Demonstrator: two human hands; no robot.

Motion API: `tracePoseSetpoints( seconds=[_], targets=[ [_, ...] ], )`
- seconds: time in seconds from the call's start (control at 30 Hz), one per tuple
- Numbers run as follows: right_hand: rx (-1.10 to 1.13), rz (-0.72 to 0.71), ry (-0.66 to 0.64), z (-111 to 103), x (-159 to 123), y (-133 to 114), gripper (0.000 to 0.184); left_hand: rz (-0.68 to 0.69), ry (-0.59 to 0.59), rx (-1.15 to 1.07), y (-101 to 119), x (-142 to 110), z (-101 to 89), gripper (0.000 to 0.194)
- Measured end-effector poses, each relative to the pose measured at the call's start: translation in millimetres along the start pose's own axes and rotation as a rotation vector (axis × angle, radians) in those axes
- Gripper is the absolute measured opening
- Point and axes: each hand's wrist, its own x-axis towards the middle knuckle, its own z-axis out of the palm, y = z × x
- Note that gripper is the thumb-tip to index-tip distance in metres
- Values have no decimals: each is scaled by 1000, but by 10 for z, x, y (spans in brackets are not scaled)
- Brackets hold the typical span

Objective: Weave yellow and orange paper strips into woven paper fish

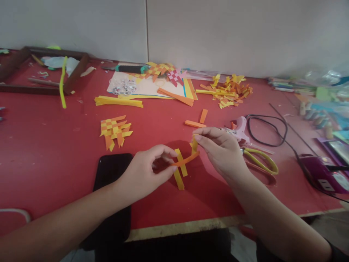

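Between my hands is an orange paper strip (188,160) crossed by yellow paper strips (179,179). My left hand (148,165) pinches the orange strip's left end between thumb and fingers. At its right end, my right hand (222,147) pinches the top of an upright yellow paper strip (194,146). Two loose orange strips (195,124) lie on the table just beyond my right fingers. A finished-looking woven paper fish (114,131) in orange and yellow rests to the left of my hands.
A black phone (114,163) lies under my left forearm. Right of my right hand are a pink glue gun (241,129), yellow-handled scissors (263,160) and a black cable (267,116). Behind are yellow strips (118,102), a paper scrap pile (231,91) and a wooden frame (27,89).
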Motion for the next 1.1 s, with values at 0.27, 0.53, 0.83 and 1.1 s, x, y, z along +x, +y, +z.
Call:
tracePoseSetpoints(
  seconds=[0.27, 0.53, 0.83, 1.1],
  targets=[
    [86, 47, -83, 5, -7, -39, 11, 23, 13, -10, -14, 21, 9, 17],
    [118, 62, -40, -1, 29, 32, 10, 15, 32, -3, -42, 19, 14, 17],
    [80, 13, -14, -33, 23, 54, 26, 70, 38, 238, -30, 3, -1, 19],
    [82, 23, -194, 63, -89, -102, 39, 249, 166, 480, 8, 12, -16, 18]
  ],
)
